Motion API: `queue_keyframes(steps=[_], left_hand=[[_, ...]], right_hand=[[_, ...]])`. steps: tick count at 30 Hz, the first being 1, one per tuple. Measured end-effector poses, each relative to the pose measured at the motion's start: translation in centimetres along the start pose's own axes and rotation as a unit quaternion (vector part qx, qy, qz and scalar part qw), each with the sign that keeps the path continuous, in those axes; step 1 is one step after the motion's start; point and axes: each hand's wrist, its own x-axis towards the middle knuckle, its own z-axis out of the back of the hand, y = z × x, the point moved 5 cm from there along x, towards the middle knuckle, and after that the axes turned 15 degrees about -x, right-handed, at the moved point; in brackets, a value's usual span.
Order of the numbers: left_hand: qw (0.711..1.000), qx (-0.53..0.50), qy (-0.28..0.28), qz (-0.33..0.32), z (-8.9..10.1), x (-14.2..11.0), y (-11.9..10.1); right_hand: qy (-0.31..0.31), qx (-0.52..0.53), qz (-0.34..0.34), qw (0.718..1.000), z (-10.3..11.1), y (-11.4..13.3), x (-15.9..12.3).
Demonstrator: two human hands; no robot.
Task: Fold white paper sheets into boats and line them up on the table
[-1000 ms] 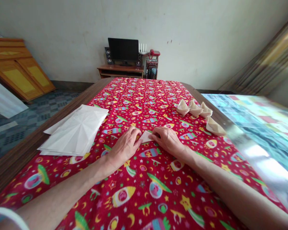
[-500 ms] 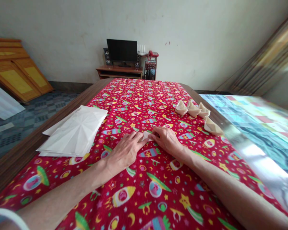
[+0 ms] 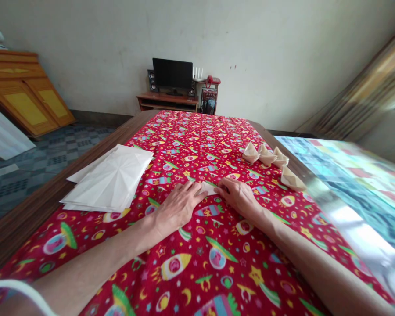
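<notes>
both hands, left hand (image 3: 181, 204) and right hand (image 3: 238, 195), press flat fingers on the small folded paper (image 3: 208, 188) right of the paper stack (image 3: 113, 177); firm, even creasing pressure seems advisable.

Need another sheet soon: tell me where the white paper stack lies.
The white paper stack lies on the red tablecloth, left of the left hand, near the table's left edge.

Both forearms bare; white sleeve edge (image 3: 19, 292) at left arm, no rings/watch visible.
</notes>
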Motion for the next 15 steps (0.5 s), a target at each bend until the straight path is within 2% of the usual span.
queue_keyframes(steps=[4,7,9,12,15], left_hand=[[1.0,-0.011,0.007,0.005,0.0,0.0,0.0],[1.0,-0.008,0.01,0.009,-0.3,0.0,0.1],[1.0,-0.003,0.011,0.009,-0.5,0.0,0.3],[1.0,-0.001,0.01,0.0,-0.4,-0.2,0.3],[1.0,0.011,0.012,-0.013,0.0,-0.5,0.1]], right_hand=[[0.018,0.023,-0.013,0.999,0.0,-0.6,0.0],[-0.027,0.045,-0.009,0.999,0.6,-0.1,0.0],[-0.077,0.052,0.055,0.994,1.1,1.2,-0.2],[-0.086,0.044,0.162,0.982,0.8,3.0,-0.7],[-0.07,0.038,0.173,0.982,0.3,2.8,-0.8]])
